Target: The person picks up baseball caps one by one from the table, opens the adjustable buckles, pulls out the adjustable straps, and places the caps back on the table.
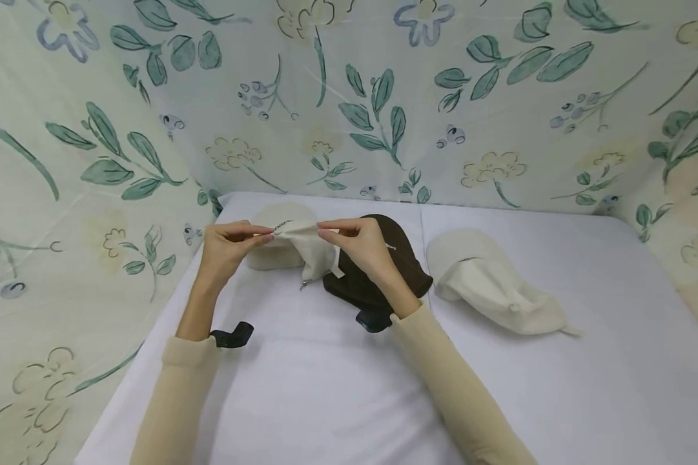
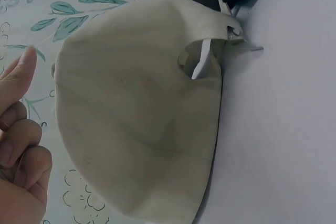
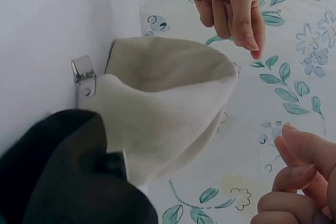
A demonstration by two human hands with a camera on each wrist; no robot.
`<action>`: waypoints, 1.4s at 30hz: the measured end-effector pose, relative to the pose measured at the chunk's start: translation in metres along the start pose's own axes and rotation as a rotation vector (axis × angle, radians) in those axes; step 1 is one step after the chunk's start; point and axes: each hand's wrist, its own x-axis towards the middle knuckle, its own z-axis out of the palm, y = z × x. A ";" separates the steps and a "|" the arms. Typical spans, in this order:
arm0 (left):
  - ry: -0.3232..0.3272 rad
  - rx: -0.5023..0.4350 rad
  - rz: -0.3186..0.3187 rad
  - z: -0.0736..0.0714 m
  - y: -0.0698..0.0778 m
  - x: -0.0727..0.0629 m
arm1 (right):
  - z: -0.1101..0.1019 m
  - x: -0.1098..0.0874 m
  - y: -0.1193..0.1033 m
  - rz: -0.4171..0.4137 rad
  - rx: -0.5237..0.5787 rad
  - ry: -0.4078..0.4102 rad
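A cream baseball cap [image 1: 276,258] lies at the table's back left, with dark lettering, a back strap and a metal buckle [image 3: 86,85]. My left hand [image 1: 226,248] is over its left side, thumb and forefinger pinched together. A very thin pale thread [image 2: 48,40] runs from those fingertips toward my right hand [image 1: 363,242], whose thumb and forefinger also pinch. Both hands are apart from the cap in the wrist views, and most of the thread is too fine to see.
Beside it lies a dark brown cap [image 1: 403,248], partly behind my right forearm. Another cream cap [image 1: 500,284] lies farther right. A white cloth covers the table [image 1: 302,400]. Floral curtains [image 1: 302,129] hang behind and at both sides.
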 end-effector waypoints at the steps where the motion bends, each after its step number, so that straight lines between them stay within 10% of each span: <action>1: -0.010 -0.014 0.010 0.003 0.001 -0.001 | -0.005 -0.002 0.001 0.003 0.002 0.007; 20: -0.188 -0.017 0.115 0.078 0.011 -0.008 | -0.080 -0.063 0.012 0.129 -0.062 0.008; 33: -0.355 0.014 0.045 0.123 0.007 -0.016 | -0.118 -0.101 0.033 0.170 -0.176 0.009; 42: -0.490 0.070 0.109 0.144 -0.005 -0.021 | -0.120 -0.104 0.045 0.102 -0.148 -0.137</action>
